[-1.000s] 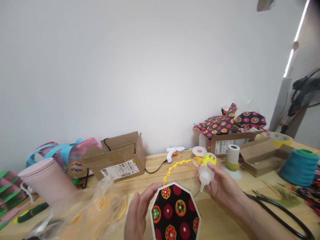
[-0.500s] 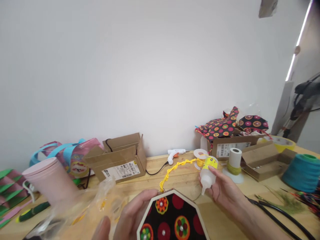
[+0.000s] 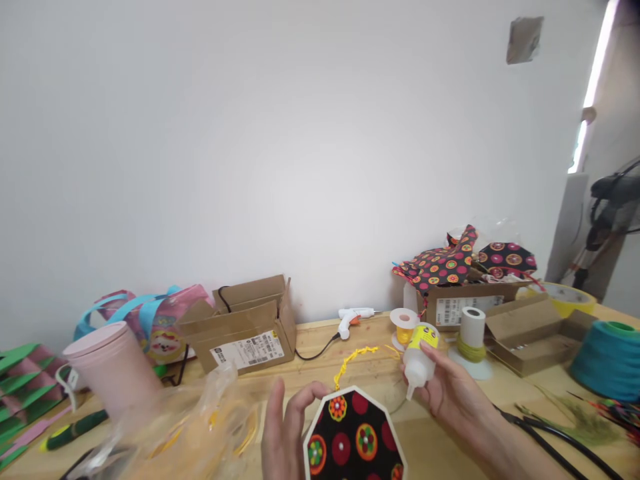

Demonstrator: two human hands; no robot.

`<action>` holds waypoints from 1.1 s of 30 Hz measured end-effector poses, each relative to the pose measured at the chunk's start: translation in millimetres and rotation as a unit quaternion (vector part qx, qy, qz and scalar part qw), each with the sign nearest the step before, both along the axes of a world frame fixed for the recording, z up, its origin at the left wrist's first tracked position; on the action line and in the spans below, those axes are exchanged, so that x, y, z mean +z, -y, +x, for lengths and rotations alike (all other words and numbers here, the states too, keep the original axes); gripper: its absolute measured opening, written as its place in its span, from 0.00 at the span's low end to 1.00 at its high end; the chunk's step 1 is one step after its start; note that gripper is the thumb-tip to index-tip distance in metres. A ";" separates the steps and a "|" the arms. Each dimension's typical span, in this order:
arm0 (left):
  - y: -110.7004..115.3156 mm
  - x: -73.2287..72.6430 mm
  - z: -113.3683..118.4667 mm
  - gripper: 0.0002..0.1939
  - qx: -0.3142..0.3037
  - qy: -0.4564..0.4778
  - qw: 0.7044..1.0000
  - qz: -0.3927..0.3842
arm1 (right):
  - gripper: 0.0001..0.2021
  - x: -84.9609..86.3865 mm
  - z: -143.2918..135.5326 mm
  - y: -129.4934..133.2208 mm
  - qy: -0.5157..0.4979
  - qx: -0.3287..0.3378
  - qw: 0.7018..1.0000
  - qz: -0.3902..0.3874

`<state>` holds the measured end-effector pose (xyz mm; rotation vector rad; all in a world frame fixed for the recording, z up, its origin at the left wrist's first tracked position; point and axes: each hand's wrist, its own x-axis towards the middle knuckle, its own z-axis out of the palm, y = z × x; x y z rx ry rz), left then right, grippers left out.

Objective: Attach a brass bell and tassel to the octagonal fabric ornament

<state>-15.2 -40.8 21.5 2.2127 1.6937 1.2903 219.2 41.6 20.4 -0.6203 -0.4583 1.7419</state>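
Note:
My left hand (image 3: 285, 430) holds a many-sided panel (image 3: 353, 443) by its left side. Its forefinger lies at the top edge, while the thumb sticks up apart from it. The panel is faced with black fabric printed with bright round motifs and has a pale rim; its bottom runs out of the frame. A knotted yellow cord (image 3: 350, 363) rises from its top and arcs right towards a spool of yellow cord (image 3: 404, 331). In my right hand (image 3: 443, 387) is a white squeeze bottle (image 3: 420, 365) with a yellow label, its nozzle tilted down, apart from the panel.
A clear plastic bag (image 3: 200, 427), a pink lidded cup (image 3: 113, 367) and a cardboard box (image 3: 240, 333) stand left. Behind lies a glue gun (image 3: 350, 320). To the right are a green cord spool (image 3: 471, 333), a teal thread cone (image 3: 607, 360) and black-handled scissors (image 3: 550, 437).
The view has shifted a little, so the table things sit lower and further right. My left thumb has moved up and closer to the panel, which now appears smaller. The bottle remains in my right hand.

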 end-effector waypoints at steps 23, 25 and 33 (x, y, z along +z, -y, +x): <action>-26.4 -23.4 22.6 0.54 -0.220 0.429 0.828 -0.288 | 0.06 1.4 1.7 -0.9 0.009 -0.005 1.000 -0.002; -29.7 -24.9 20.9 0.53 -0.218 0.409 0.836 -0.295 | 0.06 1.4 1.8 -0.6 0.006 -0.002 1.000 -0.003; -31.1 -28.9 16.0 0.51 -0.212 0.388 0.856 -0.267 | 0.09 -0.5 1.5 -1.1 -0.002 0.001 1.000 -0.007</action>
